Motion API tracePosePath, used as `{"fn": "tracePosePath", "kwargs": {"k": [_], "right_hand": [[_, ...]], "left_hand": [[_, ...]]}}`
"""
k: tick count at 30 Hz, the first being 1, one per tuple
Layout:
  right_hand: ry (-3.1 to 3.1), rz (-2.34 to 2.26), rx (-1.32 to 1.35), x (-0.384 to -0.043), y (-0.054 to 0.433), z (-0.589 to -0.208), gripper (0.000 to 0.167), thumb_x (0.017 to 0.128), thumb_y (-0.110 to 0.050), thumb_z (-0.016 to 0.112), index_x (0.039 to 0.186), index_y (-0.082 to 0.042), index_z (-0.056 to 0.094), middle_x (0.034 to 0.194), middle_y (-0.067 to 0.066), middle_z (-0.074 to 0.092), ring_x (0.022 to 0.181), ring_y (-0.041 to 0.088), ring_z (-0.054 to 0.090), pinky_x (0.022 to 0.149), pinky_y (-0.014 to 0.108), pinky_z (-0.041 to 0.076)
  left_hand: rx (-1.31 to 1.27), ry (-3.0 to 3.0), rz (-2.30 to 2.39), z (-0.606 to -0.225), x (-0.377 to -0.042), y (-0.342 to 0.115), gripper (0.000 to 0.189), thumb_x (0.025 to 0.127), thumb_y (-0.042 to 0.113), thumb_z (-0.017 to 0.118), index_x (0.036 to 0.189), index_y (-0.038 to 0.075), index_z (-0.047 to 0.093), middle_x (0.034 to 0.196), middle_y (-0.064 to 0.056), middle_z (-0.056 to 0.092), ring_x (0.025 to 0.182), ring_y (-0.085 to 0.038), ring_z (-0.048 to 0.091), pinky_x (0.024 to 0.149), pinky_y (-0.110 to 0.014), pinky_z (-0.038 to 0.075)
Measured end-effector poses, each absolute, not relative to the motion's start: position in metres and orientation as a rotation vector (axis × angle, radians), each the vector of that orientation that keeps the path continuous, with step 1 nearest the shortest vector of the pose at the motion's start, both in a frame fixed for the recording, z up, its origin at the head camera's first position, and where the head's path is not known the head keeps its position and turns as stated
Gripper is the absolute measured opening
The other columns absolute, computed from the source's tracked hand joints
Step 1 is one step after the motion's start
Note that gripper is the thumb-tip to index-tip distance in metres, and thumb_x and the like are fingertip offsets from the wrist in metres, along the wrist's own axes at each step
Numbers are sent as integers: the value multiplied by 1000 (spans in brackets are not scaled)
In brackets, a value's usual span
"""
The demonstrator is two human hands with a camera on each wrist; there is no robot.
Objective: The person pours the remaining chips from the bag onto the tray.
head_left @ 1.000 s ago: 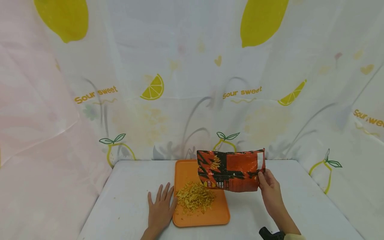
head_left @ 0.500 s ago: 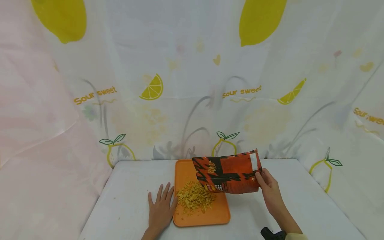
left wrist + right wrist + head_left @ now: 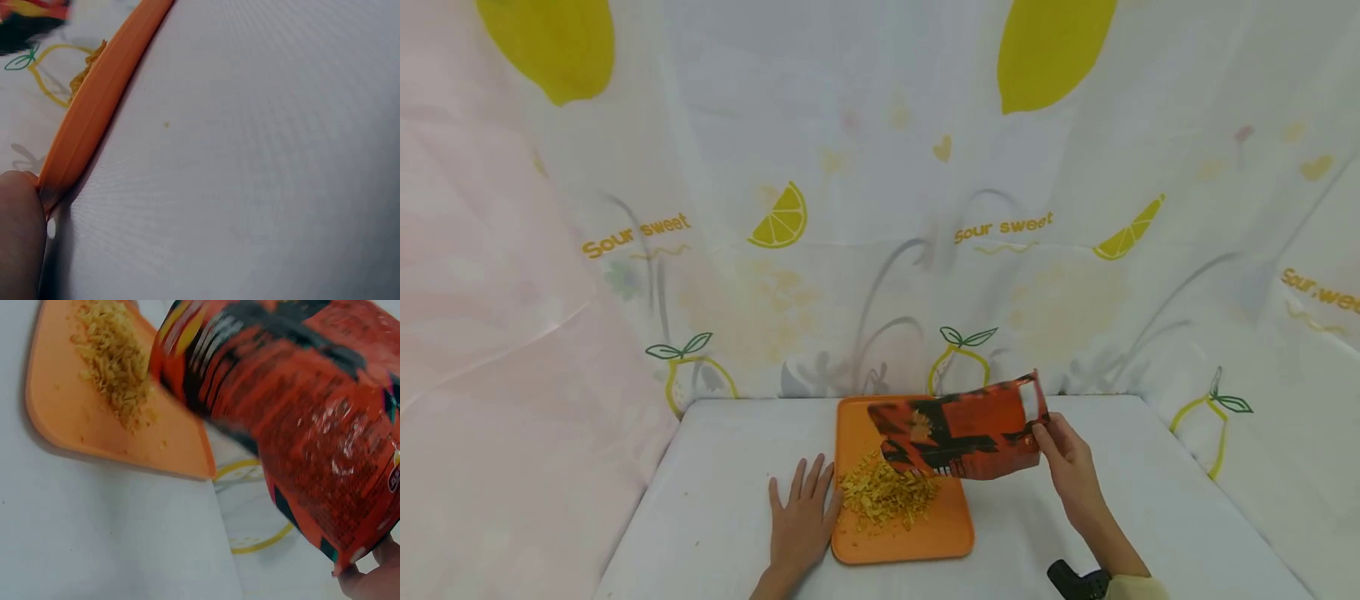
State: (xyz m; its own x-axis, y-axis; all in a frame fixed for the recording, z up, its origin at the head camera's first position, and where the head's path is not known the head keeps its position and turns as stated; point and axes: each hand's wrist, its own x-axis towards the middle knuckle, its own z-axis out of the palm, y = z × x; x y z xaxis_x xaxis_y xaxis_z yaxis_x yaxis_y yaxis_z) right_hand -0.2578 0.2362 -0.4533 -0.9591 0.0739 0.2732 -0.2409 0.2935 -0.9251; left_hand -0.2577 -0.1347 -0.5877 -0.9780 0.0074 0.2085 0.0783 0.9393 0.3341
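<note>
My right hand [image 3: 1067, 454] pinches the right end of a red and black snack bag [image 3: 981, 429], its fingers also showing at the bag's corner in the right wrist view. The bag tilts with its left end lower, over an orange tray [image 3: 917, 542]. On the tray lies a heap of yellow crispy snack pieces [image 3: 883, 496], partly hidden behind the bag in the head view. My left hand [image 3: 801, 517] rests flat with fingers spread at the tray's left edge, its thumb touching the rim. In the left wrist view the thumb [image 3: 22, 231] meets the tray wall [image 3: 94, 112].
A white table [image 3: 715, 483] carries the tray, with a few tiny crumbs on its left side. Behind it hangs a white curtain [image 3: 850, 292] printed with lemons. A dark wrist strap piece [image 3: 1078, 579] sits at the right sleeve.
The bag has swung left and its left end has dipped toward the tray, the right hand shifting slightly left with it. My left hand and the heap look unchanged.
</note>
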Motion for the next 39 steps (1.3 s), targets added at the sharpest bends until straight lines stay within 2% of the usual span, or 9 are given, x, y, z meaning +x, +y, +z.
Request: {"fn": "tracePosePath", "kwargs": {"k": [3, 10, 17, 24, 31, 39], "right_hand": [[-2344, 1634, 147, -257, 235, -455, 30, 110, -25, 48, 127, -1, 55, 105, -29, 64, 101, -10, 58, 86, 7, 46], [-2318, 1718, 141, -254, 235, -455, 34, 111, -30, 45, 131, -4, 50, 114, -29, 63, 110, -12, 57, 93, 1, 43], [-2415, 1522, 144, -254, 233, -457, 29, 111, -26, 46, 127, -3, 56, 102, -30, 63, 96, -8, 58, 84, 11, 47], [-2344, 1665, 127, -254, 233, -452, 34, 111, -30, 45, 131, -3, 51, 110, -29, 62, 105, -9, 56, 90, 4, 44], [-2365, 1644, 78, -256, 234, -456, 33, 111, -30, 46, 130, -3, 52, 106, -30, 62, 101, -9, 56, 87, 5, 45], [-2264, 1909, 57, -255, 238, -460, 38, 110, -37, 45, 136, -9, 47, 119, -29, 59, 111, -13, 54, 93, 1, 46]], "left_hand": [[-64, -2881, -515, -592, -259, -135, 56, 106, 48, 46, 153, 18, 50, 166, -3, 41, 157, -34, 32, 124, -74, 7], [-69, -2875, -502, -595, -256, -136, 55, 105, 47, 48, 152, 19, 52, 165, -3, 43, 156, -34, 34, 123, -74, 9], [-73, -2873, -505, -591, -256, -134, 55, 106, 48, 45, 153, 18, 51, 165, -3, 42, 156, -34, 34, 123, -74, 10], [-53, -2878, -479, -591, -257, -134, 55, 106, 48, 47, 152, 19, 51, 165, -3, 42, 156, -33, 34, 124, -74, 10], [-63, -2856, -491, -593, -258, -134, 55, 106, 48, 48, 151, 18, 53, 164, -3, 44, 155, -34, 35, 123, -74, 10], [-58, -2842, -507, -595, -260, -135, 56, 105, 48, 48, 151, 17, 53, 165, -5, 44, 155, -35, 34, 124, -74, 8]]}}
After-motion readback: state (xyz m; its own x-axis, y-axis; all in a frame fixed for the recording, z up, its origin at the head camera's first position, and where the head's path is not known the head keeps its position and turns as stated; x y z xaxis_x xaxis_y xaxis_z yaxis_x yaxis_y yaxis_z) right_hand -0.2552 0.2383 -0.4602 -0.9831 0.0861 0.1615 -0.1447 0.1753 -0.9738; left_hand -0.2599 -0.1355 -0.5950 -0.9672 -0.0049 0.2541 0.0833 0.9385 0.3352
